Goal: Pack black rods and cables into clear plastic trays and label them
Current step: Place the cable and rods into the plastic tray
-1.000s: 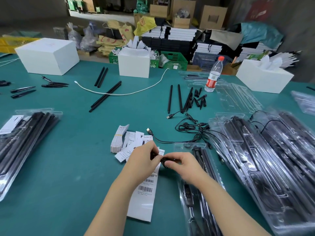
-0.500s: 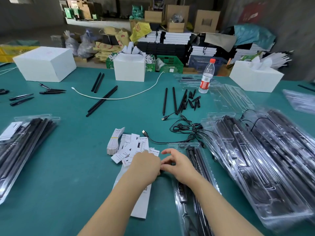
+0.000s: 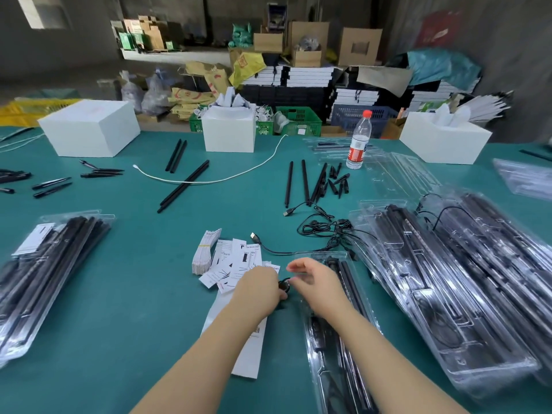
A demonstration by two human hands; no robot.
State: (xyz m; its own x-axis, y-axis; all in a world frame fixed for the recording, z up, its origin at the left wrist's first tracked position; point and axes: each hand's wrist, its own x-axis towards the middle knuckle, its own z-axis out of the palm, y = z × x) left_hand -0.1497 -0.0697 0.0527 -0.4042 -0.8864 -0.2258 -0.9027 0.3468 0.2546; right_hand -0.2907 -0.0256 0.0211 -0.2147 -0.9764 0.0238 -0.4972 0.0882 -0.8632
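Observation:
My left hand (image 3: 259, 289) is closed around a small coiled black cable (image 3: 284, 285) just left of a clear plastic tray (image 3: 334, 330) that holds black rods. My right hand (image 3: 316, 282) hovers over the tray's top end, fingers spread, fingertips close to the coil. A loose black cable (image 3: 322, 231) with USB plugs lies tangled beyond the tray. White labels (image 3: 230, 259) lie scattered under and beyond my left hand, with a long label sheet (image 3: 251, 351) beneath my left forearm. Loose black rods (image 3: 304, 182) lie farther back.
Stacks of filled clear trays sit at the right (image 3: 448, 279) and at the left (image 3: 44, 270). Empty trays (image 3: 397, 171), a water bottle (image 3: 360, 140) and white boxes (image 3: 89, 127) stand toward the far edge. A white cord (image 3: 209, 180) crosses the green table.
My hands have drawn slightly apart. The right hand's fingers have spread open above the tray, and the coiled cable now shows between the hands at the left hand's fingertips.

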